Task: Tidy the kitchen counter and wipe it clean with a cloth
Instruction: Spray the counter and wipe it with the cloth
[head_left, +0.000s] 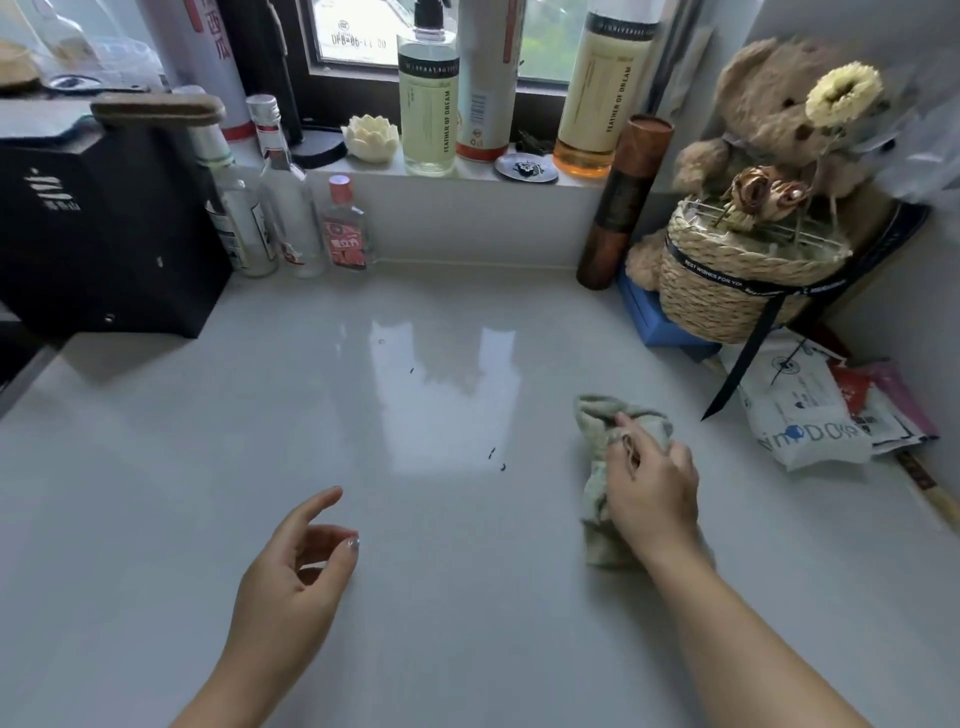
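Lowest in the frame, left of centre, your left hand (296, 566) hovers just over the counter (156, 467). Its fingers are loosely curved and apart, and it holds nothing.

To the right and a little higher, your right hand (652, 488) lies on top of the cloth (592, 413), fingers bent down into the fabric and gripping it bunched against the counter. The pale green cloth shows beyond your fingertips toward the upper left and along the left edge of your hand. The rest is hidden under your palm and wrist.

Just left of the cloth lie a few dark specks (493, 453), and more sit higher up near the middle of the glossy surface.

Right of the cloth, at the frame's right edge, lies a white packet (810, 415). Above it a woven basket (737, 286) stands partly on a blue box (660, 322), with a teddy bear (769, 109) behind it and a brown tube (623, 208) leaning at its left.

At the upper left, a black box (104, 228) stands beside three clear bottles (288, 208) against the back wall. On the windowsill at the top stand two tall labelled bottles (428, 104) and a white lotus ornament (370, 137).
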